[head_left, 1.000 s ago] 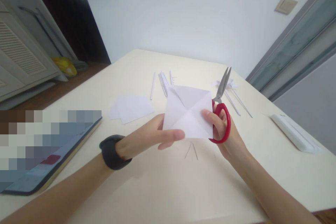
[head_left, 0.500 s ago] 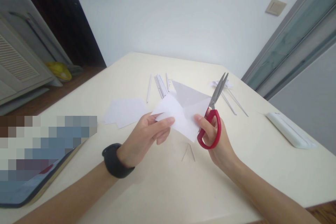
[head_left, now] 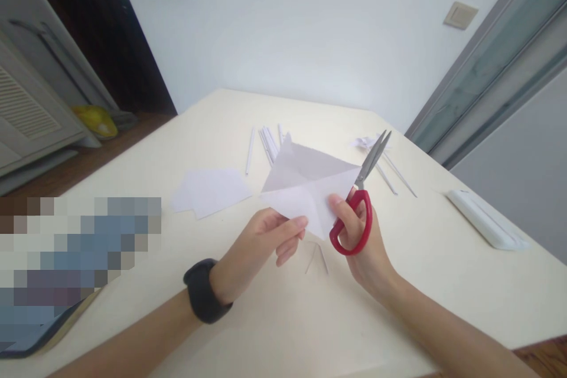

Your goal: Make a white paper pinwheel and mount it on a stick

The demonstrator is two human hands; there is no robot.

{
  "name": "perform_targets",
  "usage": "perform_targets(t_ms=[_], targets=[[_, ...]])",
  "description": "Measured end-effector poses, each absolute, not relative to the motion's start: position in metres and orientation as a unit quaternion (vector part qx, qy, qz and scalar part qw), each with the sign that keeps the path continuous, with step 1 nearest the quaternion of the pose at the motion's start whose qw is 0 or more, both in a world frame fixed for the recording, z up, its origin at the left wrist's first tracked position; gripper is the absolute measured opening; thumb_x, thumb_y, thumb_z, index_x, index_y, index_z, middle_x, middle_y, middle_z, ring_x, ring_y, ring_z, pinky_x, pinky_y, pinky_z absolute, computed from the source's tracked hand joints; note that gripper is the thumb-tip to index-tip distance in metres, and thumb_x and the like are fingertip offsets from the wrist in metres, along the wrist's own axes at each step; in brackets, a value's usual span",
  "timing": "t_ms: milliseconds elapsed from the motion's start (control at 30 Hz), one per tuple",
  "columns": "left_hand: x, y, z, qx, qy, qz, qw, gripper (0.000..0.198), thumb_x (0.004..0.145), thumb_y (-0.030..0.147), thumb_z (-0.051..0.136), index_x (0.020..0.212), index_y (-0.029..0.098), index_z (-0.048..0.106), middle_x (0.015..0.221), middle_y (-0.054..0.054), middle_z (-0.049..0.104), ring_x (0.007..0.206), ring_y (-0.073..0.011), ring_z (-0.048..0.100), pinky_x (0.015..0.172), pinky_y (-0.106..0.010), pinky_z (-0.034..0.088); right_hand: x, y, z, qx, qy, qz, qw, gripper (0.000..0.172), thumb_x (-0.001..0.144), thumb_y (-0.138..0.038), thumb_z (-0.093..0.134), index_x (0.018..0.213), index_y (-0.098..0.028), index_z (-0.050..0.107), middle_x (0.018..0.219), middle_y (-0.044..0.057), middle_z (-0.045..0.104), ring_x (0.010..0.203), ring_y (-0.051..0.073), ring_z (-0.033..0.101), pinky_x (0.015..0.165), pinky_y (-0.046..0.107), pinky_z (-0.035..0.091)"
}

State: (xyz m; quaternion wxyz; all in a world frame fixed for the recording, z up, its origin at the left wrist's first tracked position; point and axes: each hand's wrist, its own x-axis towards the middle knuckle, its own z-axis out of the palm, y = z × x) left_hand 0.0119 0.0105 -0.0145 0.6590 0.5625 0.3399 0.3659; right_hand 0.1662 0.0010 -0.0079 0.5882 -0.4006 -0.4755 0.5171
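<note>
A creased white paper square (head_left: 305,180) hangs above the cream table (head_left: 398,283), held between both hands. My left hand (head_left: 266,242), with a black band on the wrist, pinches the paper's lower left edge. My right hand (head_left: 358,236) grips red-handled scissors (head_left: 357,212) with fingers through the loops, and its thumb presses the paper's right corner. The blades are closed and point up and to the right, away from me.
A flat pile of white paper sheets (head_left: 208,192) lies left of the hands. Several thin white paper strips (head_left: 266,144) lie behind, more strips (head_left: 390,171) to the right. A white oblong object (head_left: 485,218) sits at the right edge. A pixelated tablet (head_left: 48,283) lies at the left.
The paper has been turned and tipped from facing me to lying flatter. My left hand shifted down along its edge. The scissors tilted further to the right.
</note>
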Motion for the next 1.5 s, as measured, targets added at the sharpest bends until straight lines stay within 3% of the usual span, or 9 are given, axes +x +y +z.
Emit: perform_targets(t_ms=[167,333,600,867,1133,1500], targets=[[0.003,0.016,-0.009,0.568,0.379,0.468,0.561,0.048,0.086,0.029,0.05,0.043,0.019,0.034,0.039,0.005,0.031,0.04,-0.0094,0.031,0.047,-0.028,0.023,0.171,0.003,-0.007,-0.368,-0.523,0.553,0.535,0.028,0.087,-0.043,0.048,0.073,-0.019,0.05,0.069,-0.001,0.05,0.056,0.01,0.048,0.054,0.023,0.039],[-0.007,0.02,-0.004,0.57,0.374,0.544,0.488,0.049,0.087,0.026,0.048,0.042,0.019,0.03,0.04,0.005,0.026,0.04,-0.0096,0.028,0.046,-0.029,0.021,0.171,0.0,-0.014,-0.318,-0.556,0.615,0.459,0.046,0.086,-0.062,0.032,0.081,-0.019,0.049,0.072,0.002,0.049,0.061,0.014,0.047,0.058,0.027,0.041],[-0.01,0.021,-0.001,0.56,0.365,0.593,0.45,0.047,0.084,0.024,0.05,0.04,0.019,0.035,0.039,0.005,0.029,0.039,-0.0093,0.03,0.044,-0.028,0.023,0.171,-0.009,-0.007,-0.311,-0.636,0.646,0.285,0.032,0.084,-0.05,0.05,0.081,-0.018,0.05,0.08,0.001,0.051,0.07,0.013,0.052,0.06,0.025,0.04],[-0.007,0.016,-0.005,0.595,0.37,0.524,0.484,0.049,0.085,0.028,0.051,0.037,0.021,0.046,0.036,0.004,0.037,0.039,-0.0105,0.039,0.046,-0.027,0.029,0.165,-0.013,0.002,-0.318,-0.616,0.664,0.279,0.036,0.082,-0.054,0.051,0.08,-0.018,0.054,0.079,0.003,0.055,0.069,0.015,0.054,0.067,0.029,0.045],[-0.009,0.017,-0.005,0.592,0.373,0.523,0.487,0.05,0.085,0.032,0.05,0.036,0.021,0.043,0.036,0.004,0.033,0.038,-0.0109,0.035,0.047,-0.028,0.028,0.165,-0.015,0.018,-0.315,-0.611,0.678,0.262,0.044,0.077,-0.062,0.049,0.075,-0.019,0.055,0.075,0.004,0.057,0.072,0.018,0.058,0.069,0.032,0.048],[-0.01,0.017,-0.005,0.601,0.364,0.504,0.503,0.051,0.087,0.03,0.048,0.037,0.021,0.041,0.036,0.004,0.034,0.039,-0.0112,0.036,0.049,-0.029,0.027,0.165,-0.017,0.019,-0.314,-0.618,0.67,0.264,0.043,0.08,-0.061,0.047,0.077,-0.019,0.056,0.079,0.005,0.06,0.076,0.019,0.059,0.067,0.032,0.047]])
